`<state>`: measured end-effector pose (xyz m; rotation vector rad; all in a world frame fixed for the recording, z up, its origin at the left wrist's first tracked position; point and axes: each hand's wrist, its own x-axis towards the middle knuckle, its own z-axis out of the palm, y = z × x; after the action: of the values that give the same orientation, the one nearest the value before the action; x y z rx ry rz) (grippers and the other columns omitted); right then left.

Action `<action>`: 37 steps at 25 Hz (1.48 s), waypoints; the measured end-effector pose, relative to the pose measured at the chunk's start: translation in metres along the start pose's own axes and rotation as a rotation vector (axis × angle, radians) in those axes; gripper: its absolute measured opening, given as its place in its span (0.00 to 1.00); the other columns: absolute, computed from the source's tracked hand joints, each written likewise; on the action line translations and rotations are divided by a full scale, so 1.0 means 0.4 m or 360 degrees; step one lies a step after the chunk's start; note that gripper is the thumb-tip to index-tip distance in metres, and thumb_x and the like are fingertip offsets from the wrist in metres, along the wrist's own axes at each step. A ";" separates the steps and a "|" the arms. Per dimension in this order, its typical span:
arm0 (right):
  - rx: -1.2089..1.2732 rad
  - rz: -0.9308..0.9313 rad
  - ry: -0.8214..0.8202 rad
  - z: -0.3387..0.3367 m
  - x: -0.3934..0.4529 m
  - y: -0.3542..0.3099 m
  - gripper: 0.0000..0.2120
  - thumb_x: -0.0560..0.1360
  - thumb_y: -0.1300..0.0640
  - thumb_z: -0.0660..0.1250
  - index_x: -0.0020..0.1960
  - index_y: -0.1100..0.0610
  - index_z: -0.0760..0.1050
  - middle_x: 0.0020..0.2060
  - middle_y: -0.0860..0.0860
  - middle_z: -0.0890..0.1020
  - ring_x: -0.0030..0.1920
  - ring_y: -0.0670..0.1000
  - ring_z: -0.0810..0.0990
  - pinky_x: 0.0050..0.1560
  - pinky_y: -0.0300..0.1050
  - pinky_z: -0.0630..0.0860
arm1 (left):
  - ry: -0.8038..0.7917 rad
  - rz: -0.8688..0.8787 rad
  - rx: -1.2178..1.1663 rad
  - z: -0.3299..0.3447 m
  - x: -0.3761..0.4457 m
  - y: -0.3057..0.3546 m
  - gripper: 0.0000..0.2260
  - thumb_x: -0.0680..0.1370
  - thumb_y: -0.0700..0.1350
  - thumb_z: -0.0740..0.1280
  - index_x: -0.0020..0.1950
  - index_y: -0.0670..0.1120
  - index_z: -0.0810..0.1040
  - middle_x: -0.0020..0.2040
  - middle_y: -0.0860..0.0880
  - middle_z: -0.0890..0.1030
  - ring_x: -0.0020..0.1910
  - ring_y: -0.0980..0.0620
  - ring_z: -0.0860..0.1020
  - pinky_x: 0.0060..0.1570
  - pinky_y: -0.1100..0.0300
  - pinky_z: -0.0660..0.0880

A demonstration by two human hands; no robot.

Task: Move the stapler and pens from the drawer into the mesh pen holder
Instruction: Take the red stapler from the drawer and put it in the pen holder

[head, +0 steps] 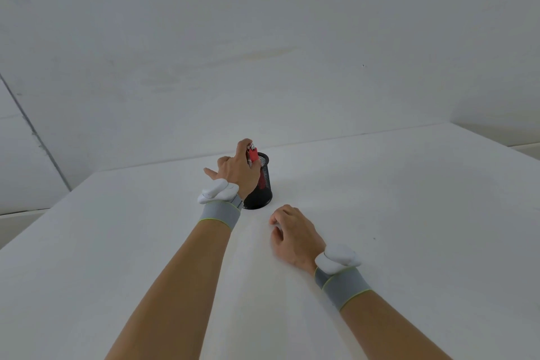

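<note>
A black mesh pen holder (263, 193) stands upright on the white table (409, 213), near its far edge. My left hand (236, 172) is at the holder's rim, shut on a red stapler (253, 154) whose top sticks up above the rim. Something red shows through the mesh inside the holder. My right hand (292, 231) rests on the table to the near right of the holder, fingers curled loosely and holding nothing. No pens and no drawer are in view.
A white wall rises behind the table. The table's far edge runs just behind the holder, and its left edge slants toward me. Both wrists wear grey bands with white devices.
</note>
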<state>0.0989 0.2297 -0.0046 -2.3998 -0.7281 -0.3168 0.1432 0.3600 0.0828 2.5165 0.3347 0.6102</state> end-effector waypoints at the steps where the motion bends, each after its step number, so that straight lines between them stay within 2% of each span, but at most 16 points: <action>1: 0.0012 0.0003 -0.0001 0.000 0.000 0.000 0.09 0.75 0.62 0.58 0.52 0.62 0.72 0.54 0.55 0.76 0.55 0.53 0.73 0.52 0.41 0.72 | -0.0056 -0.0010 0.0042 -0.010 0.003 0.002 0.12 0.76 0.51 0.55 0.60 0.57 0.64 0.41 0.49 0.79 0.57 0.42 0.70 0.64 0.34 0.51; 5: 0.0038 0.0011 0.0001 0.000 0.000 -0.001 0.09 0.75 0.61 0.58 0.52 0.62 0.72 0.54 0.54 0.76 0.55 0.52 0.73 0.52 0.41 0.72 | -0.0186 -0.0018 0.0226 -0.034 0.010 0.013 0.09 0.77 0.52 0.53 0.56 0.58 0.66 0.45 0.48 0.80 0.54 0.41 0.72 0.64 0.35 0.52; 9: 0.0046 0.0011 0.0020 0.002 -0.001 -0.001 0.09 0.75 0.62 0.58 0.52 0.62 0.72 0.54 0.54 0.76 0.55 0.52 0.73 0.51 0.40 0.70 | -0.0243 -0.0064 0.0277 -0.032 -0.002 0.014 0.12 0.78 0.53 0.51 0.59 0.56 0.67 0.45 0.50 0.77 0.57 0.40 0.72 0.66 0.29 0.48; 13: 0.0051 0.0008 0.0029 0.002 -0.001 0.002 0.09 0.75 0.61 0.58 0.53 0.62 0.73 0.54 0.54 0.76 0.56 0.52 0.73 0.51 0.39 0.70 | -0.0243 -0.0054 0.0382 -0.019 -0.003 0.012 0.14 0.79 0.53 0.48 0.60 0.55 0.68 0.51 0.46 0.80 0.59 0.39 0.71 0.65 0.28 0.43; 16: 0.0043 0.0004 0.0031 0.003 -0.002 0.003 0.09 0.75 0.61 0.57 0.53 0.62 0.73 0.54 0.54 0.76 0.56 0.52 0.73 0.52 0.40 0.71 | -0.0229 -0.0012 0.0430 -0.007 -0.004 0.004 0.17 0.79 0.53 0.46 0.60 0.56 0.69 0.51 0.45 0.81 0.59 0.39 0.70 0.64 0.28 0.40; 18: 0.0035 -0.0002 0.0041 0.004 -0.001 0.004 0.10 0.75 0.62 0.57 0.53 0.62 0.73 0.54 0.54 0.76 0.56 0.53 0.73 0.52 0.41 0.71 | -0.0214 0.0008 0.0441 0.000 -0.004 0.000 0.18 0.78 0.55 0.45 0.63 0.56 0.67 0.52 0.45 0.81 0.60 0.38 0.69 0.64 0.28 0.40; 20: 0.0031 -0.0002 0.0047 0.007 -0.001 0.005 0.09 0.74 0.62 0.58 0.53 0.62 0.73 0.54 0.55 0.77 0.56 0.53 0.73 0.51 0.40 0.71 | -0.0169 0.0042 0.0461 0.008 -0.009 -0.001 0.20 0.78 0.57 0.46 0.68 0.55 0.61 0.57 0.43 0.79 0.63 0.37 0.68 0.65 0.28 0.41; 24: 0.0036 0.0019 0.0056 0.007 -0.002 0.003 0.09 0.74 0.62 0.58 0.52 0.62 0.73 0.53 0.55 0.77 0.55 0.53 0.73 0.49 0.39 0.69 | 0.0076 0.0230 0.0391 0.021 -0.042 -0.002 0.21 0.78 0.56 0.51 0.70 0.52 0.58 0.68 0.41 0.69 0.71 0.40 0.58 0.66 0.30 0.45; 27: 0.0037 0.0032 0.0041 0.001 -0.007 -0.003 0.08 0.75 0.63 0.58 0.50 0.63 0.73 0.52 0.57 0.77 0.54 0.55 0.74 0.50 0.44 0.72 | 0.0225 0.0434 0.0327 0.028 -0.081 0.004 0.22 0.78 0.54 0.53 0.71 0.49 0.59 0.72 0.42 0.63 0.74 0.41 0.52 0.68 0.32 0.45; 31: 0.0041 0.0071 0.0021 -0.014 -0.008 -0.018 0.09 0.76 0.64 0.57 0.51 0.65 0.73 0.52 0.60 0.77 0.53 0.58 0.74 0.46 0.43 0.68 | 0.0278 0.0636 0.0205 0.043 -0.145 0.034 0.21 0.78 0.51 0.57 0.70 0.48 0.62 0.73 0.42 0.62 0.74 0.41 0.53 0.70 0.36 0.46; 33: 0.0083 0.0109 0.0020 -0.031 -0.019 -0.020 0.10 0.76 0.65 0.56 0.53 0.67 0.74 0.52 0.62 0.77 0.53 0.61 0.74 0.47 0.47 0.69 | 0.0299 0.0694 0.0110 0.053 -0.180 0.052 0.20 0.78 0.50 0.58 0.69 0.48 0.64 0.72 0.41 0.63 0.74 0.40 0.55 0.70 0.37 0.48; 35: 0.0100 0.0100 0.0033 -0.046 -0.031 -0.028 0.11 0.75 0.67 0.58 0.54 0.69 0.74 0.51 0.64 0.78 0.52 0.63 0.74 0.48 0.49 0.70 | 0.0317 0.0686 0.0016 0.057 -0.209 0.064 0.20 0.77 0.52 0.55 0.68 0.48 0.65 0.71 0.42 0.65 0.73 0.41 0.58 0.71 0.38 0.51; 37: 0.0092 0.0074 0.0082 -0.072 -0.064 -0.024 0.11 0.72 0.70 0.59 0.52 0.70 0.75 0.45 0.66 0.80 0.48 0.64 0.75 0.42 0.46 0.65 | 0.0283 0.0656 -0.0117 0.064 -0.250 0.090 0.23 0.76 0.55 0.50 0.68 0.48 0.66 0.70 0.43 0.66 0.72 0.42 0.59 0.71 0.39 0.53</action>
<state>0.0708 0.2075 0.0132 -2.3414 -0.6486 -0.3322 0.0728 0.2840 0.0474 2.4788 -0.1498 0.9883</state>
